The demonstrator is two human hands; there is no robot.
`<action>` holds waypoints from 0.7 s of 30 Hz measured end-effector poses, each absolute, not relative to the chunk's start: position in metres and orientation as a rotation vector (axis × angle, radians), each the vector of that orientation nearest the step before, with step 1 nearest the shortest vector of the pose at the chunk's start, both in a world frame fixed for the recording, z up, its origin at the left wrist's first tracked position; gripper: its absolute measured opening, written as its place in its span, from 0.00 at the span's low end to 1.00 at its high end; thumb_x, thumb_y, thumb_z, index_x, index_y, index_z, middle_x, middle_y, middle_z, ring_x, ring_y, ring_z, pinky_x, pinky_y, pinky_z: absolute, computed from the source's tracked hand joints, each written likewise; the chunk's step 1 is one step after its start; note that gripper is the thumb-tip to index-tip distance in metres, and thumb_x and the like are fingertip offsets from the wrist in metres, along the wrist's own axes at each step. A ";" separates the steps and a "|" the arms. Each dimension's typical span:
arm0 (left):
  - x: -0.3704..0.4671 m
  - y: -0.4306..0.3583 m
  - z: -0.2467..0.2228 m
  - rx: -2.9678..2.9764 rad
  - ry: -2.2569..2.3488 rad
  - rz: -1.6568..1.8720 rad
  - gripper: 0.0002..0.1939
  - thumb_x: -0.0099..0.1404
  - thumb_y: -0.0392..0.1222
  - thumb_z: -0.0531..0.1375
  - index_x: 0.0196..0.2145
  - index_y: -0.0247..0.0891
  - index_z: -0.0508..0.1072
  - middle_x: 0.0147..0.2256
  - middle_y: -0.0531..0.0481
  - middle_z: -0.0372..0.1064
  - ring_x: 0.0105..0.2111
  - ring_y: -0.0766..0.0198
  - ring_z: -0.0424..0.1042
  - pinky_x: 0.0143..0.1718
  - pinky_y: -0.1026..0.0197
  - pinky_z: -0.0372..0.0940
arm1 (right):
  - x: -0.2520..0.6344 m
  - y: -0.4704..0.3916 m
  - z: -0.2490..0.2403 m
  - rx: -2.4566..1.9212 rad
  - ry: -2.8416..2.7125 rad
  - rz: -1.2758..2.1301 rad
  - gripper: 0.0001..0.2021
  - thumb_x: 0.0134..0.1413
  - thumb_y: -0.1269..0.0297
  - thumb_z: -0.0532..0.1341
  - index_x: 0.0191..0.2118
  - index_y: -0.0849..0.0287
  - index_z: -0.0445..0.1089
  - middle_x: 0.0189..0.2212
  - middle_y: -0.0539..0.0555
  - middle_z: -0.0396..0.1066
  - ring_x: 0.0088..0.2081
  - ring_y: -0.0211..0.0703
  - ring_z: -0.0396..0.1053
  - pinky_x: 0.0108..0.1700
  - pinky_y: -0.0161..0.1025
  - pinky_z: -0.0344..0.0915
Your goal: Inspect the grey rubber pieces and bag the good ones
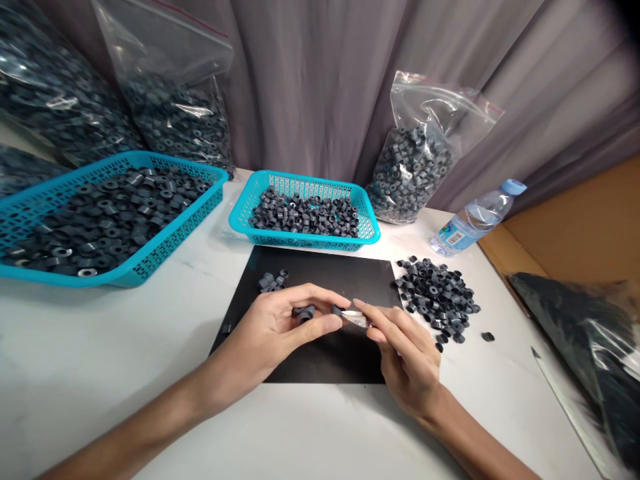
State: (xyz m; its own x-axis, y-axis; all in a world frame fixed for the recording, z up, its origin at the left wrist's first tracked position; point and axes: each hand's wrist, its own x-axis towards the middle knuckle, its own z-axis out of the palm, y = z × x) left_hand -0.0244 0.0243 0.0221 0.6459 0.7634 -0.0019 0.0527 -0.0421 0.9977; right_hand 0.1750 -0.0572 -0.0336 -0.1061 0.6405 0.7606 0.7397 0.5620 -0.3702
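The ring [337, 310], small and dark grey, sits in the left hand's grip, at the tips of thumb and forefinger, above the mat. Behind everything hangs a grey curtain [305, 87]. The white surface [165, 373] runs below it. Two big clear bags of dark rings, the far-left bag [65, 100] and the second bag [175, 113], stand behind the big blue basket [175, 233], which is filled with dark rings. The black mat [330, 363] lies under the hands. The right bag [415, 170], also holding rings, stands behind the small blue basket [310, 238] and to its right; that basket, just beyond the mat, holds rings too. The left hand [280, 320] curves in from the left, its thumb and forefinger pinching the ring, with a few spare rings [303, 313] inside the curled fingers. The right hand [410, 347] pinches a small metal tool [356, 319] between thumb and fingers, its pale tip at the ring's right side; whether the tip is inside cannot be told. A loose pile [437, 293] of rings lies by the mat's right edge, near the tilted bottle [475, 220]. A smaller cluster [273, 281] of rings lies on the mat, beyond the left hand. One stray ring [487, 337] lies apart, right of the pile.
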 end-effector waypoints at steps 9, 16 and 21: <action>-0.025 0.023 0.024 1.499 0.707 0.652 0.08 0.65 0.43 0.65 0.42 0.44 0.80 0.41 0.53 0.78 0.44 0.63 0.75 0.47 0.65 0.68 | 0.175 -0.057 -0.032 -1.159 -1.811 -0.143 0.21 0.67 0.72 0.56 0.63 0.56 0.64 0.43 0.60 0.77 0.37 0.43 0.74 0.35 0.40 0.69; -0.024 0.024 0.025 1.496 0.712 0.639 0.08 0.65 0.44 0.65 0.42 0.42 0.80 0.41 0.52 0.78 0.44 0.62 0.75 0.48 0.63 0.68 | 0.175 -0.057 -0.032 -1.145 -1.795 -0.133 0.21 0.66 0.75 0.56 0.62 0.57 0.66 0.42 0.59 0.77 0.37 0.43 0.74 0.35 0.40 0.69; -0.023 0.025 0.026 1.498 0.735 0.629 0.09 0.65 0.44 0.65 0.42 0.42 0.79 0.40 0.52 0.78 0.44 0.62 0.75 0.47 0.64 0.68 | 0.178 -0.057 -0.033 -1.146 -1.788 -0.153 0.22 0.66 0.75 0.56 0.63 0.56 0.64 0.44 0.60 0.77 0.38 0.44 0.75 0.36 0.41 0.69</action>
State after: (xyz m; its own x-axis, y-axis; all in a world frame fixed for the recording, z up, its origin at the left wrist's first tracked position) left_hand -0.0235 0.0250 0.0261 0.6436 0.7641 -0.0446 0.0748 -0.0048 0.9972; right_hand 0.1782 -0.0571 -0.0333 -0.0871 0.6305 0.7713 0.7524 0.5491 -0.3639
